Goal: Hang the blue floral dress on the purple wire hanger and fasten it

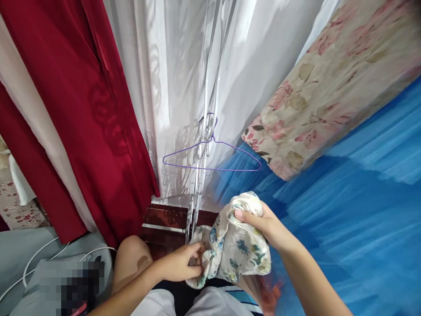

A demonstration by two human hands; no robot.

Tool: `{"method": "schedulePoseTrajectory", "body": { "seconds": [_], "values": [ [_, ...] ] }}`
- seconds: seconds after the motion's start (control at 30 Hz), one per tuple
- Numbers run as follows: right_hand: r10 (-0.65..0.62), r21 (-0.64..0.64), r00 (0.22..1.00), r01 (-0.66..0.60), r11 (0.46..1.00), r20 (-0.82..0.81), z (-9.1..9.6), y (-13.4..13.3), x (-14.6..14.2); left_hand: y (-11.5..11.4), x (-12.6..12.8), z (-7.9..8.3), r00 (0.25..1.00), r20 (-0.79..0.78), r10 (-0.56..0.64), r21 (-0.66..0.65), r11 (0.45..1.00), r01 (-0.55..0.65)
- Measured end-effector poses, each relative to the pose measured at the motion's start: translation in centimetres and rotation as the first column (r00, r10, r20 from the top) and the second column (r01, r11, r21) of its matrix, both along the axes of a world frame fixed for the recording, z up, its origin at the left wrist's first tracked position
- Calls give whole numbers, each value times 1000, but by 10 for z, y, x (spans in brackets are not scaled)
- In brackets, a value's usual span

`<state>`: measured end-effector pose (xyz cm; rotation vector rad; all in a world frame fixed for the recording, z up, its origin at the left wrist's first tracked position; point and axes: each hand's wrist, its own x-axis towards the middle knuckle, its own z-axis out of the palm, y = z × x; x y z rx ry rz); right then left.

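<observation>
A bunched white cloth garment with blue, green and yellow flowers hangs between my hands, above my lap. My right hand grips its upper part, the thumb pressed on top of the fabric. At the lower left of the cloth, my left hand has its fingers closed around a fold; some fingertips are hidden by the fabric. Beyond the cloth, a purple wire hanger hangs bare from a white metal rack, touched by neither hand.
Red garments hang on the left, near a grey cushioned seat with white cables. To the right are a floral garment and blue tulle. A white curtain covers the back, above a dark red floor.
</observation>
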<state>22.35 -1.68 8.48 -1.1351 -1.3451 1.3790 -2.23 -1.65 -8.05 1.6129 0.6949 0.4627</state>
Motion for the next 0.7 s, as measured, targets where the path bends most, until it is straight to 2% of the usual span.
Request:
{"method": "schedulePoseTrajectory", "body": {
  "seconds": [0.07,0.13,0.23,0.33,0.4,0.47,0.53,0.57,0.63,0.7],
  "values": [
    [-56,-20,998,56,998,-17,2,-4,7,-5,-1,-7,992,119,-37,-191,980,60],
    [-80,-30,996,79,996,-35,2,-8,8,-13,-1,-6,982,183,-51,-264,959,99],
    [-76,-30,995,74,997,-57,-1,-7,4,-28,1,-1,979,156,-130,-196,968,159],
    [-72,7,997,72,997,-31,-11,1,7,-34,-5,-5,973,59,-221,-202,952,229],
    [-45,68,998,42,997,43,-19,11,16,-26,-21,-6,959,-72,-273,-171,951,258],
    [-17,139,989,-3,990,144,-28,25,27,-4,-46,3,940,-201,-276,-62,961,270],
    [-41,203,970,-9,979,239,-34,43,36,27,-75,25,944,-297,-146,116,975,188],
    [-71,239,956,1,971,286,-35,53,38,45,-89,40,926,-375,-33,237,963,130],
    [-161,338,913,26,941,375,-34,75,35,84,-112,72,844,-466,268,497,868,-1],
    [-279,478,858,44,877,432,-29,98,24,122,-128,104,792,-404,459,679,730,-77]
  ]
}}
